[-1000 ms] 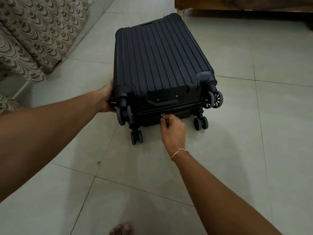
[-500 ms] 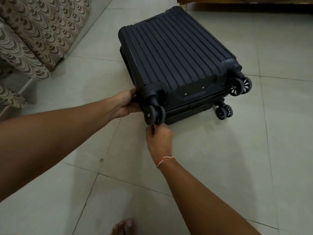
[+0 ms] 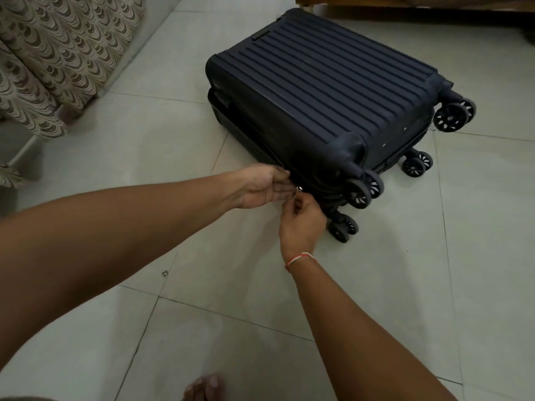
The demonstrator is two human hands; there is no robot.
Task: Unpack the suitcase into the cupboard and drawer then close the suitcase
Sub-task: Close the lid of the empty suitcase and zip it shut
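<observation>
So you'd run the zipper pull (image 3: 298, 190) round the wheeled end and past the near corner, and your right hand (image 3: 301, 219) was on the long side, fingers (image 3: 296, 204) pinching that small metal tab. A second back it sat at the middle of the wheel end, between the casters; half a second back it was at the corner wheel. The suitcase (image 3: 324, 91) had swung too, its wheels now pointing off toward the right side of the floor (image 3: 477, 227). Your left hand (image 3: 260, 188) had left the corner and lay flat against the seam just ahead of the pull, fingers straight and pressed together, steadying the shell.

My read: you were working the zip along the long side. Whether you were opening or closing the case I couldn't tell, as the lid lay down and nothing of the contents showed.

Around it: the case lay flat on the tiled floor, toward the far middle, with a patterned curtain (image 3: 58, 53) hanging by the far-left edge and a wooden furniture base (image 3: 405, 2) along the far edge. Your bare toes (image 3: 202, 389) showed at the near edge. In the zip's way, your own left fingers sat right on the track, and the near corner wheel (image 3: 363, 189) crowded your right wrist.
</observation>
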